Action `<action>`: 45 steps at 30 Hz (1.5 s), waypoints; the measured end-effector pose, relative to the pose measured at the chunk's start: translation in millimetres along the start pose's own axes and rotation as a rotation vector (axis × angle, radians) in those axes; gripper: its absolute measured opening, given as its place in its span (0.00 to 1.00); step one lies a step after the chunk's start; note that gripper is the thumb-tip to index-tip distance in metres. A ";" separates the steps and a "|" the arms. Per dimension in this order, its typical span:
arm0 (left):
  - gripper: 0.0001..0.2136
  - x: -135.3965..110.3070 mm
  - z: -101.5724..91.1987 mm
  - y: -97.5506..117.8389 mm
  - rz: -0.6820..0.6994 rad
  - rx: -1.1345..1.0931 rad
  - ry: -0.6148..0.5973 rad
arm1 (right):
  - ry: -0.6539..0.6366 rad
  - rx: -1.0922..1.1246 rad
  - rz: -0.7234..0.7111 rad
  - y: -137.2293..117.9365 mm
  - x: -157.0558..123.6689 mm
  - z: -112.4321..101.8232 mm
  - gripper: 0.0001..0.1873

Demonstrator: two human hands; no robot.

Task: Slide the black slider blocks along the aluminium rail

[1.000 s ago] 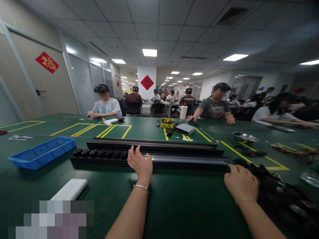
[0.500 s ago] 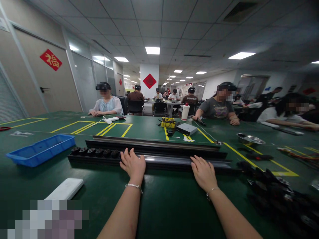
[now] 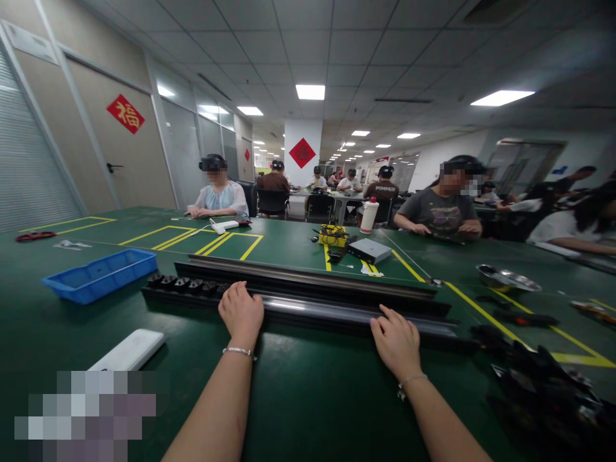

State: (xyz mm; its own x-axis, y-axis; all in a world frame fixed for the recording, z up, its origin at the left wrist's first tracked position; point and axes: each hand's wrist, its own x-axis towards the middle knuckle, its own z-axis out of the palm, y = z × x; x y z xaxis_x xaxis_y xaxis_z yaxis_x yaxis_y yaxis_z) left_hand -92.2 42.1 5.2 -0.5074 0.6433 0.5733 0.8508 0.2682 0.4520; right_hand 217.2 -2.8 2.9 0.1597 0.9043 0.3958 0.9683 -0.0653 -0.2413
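A long black channel-shaped rail (image 3: 327, 312) lies crosswise on the table before me, with a shiny inner face. Several small black parts (image 3: 181, 283) stand in a row in its left end. My left hand (image 3: 242, 314) rests over the rail at the right end of that row, fingers stretched across it; what lies beneath the fingertips is hidden. Farther right, my right hand (image 3: 397, 340) lies on the rail's near edge with its fingers extended and slightly spread. Right behind is a second long dark rail (image 3: 308, 274), parallel to the first.
A blue tray (image 3: 101, 277) sits left, above a white power-bank-like block (image 3: 129, 350). At right are a heap of black parts (image 3: 543, 391) and metal bowls (image 3: 507, 279). Beyond the rails stand a grey box (image 3: 369, 250), yellow object with cables (image 3: 333, 235) and white bottle (image 3: 369, 215). Co-workers sit opposite.
The view has swung slightly left. My left hand has slid left along the rail, up to the row of black parts. The right hand stays on the rail, shifted slightly left along it.
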 end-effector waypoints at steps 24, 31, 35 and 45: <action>0.19 6.2 -2.5 5.7 -0.208 -0.090 -0.176 | 0.048 0.082 0.044 -2.2 1.5 1.8 0.20; 0.19 3.7 -5.5 9.3 -0.172 -0.073 -0.228 | 0.060 0.096 0.051 -3.5 0.9 -0.9 0.20; 0.18 3.7 -7.0 10.4 -0.165 -0.057 -0.252 | 0.072 0.114 0.050 -3.7 0.2 -0.5 0.19; 0.18 3.1 -3.4 11.9 -0.137 -0.117 -0.243 | 0.076 0.119 0.061 -6.9 -1.0 -2.4 0.18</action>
State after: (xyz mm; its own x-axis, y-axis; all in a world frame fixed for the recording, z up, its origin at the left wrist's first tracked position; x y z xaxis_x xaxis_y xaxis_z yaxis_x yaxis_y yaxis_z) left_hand -84.1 44.8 14.7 -0.5564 0.7637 0.3274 0.7480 0.2889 0.5975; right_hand 210.8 -4.2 6.3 0.2361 0.8654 0.4421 0.9274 -0.0648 -0.3684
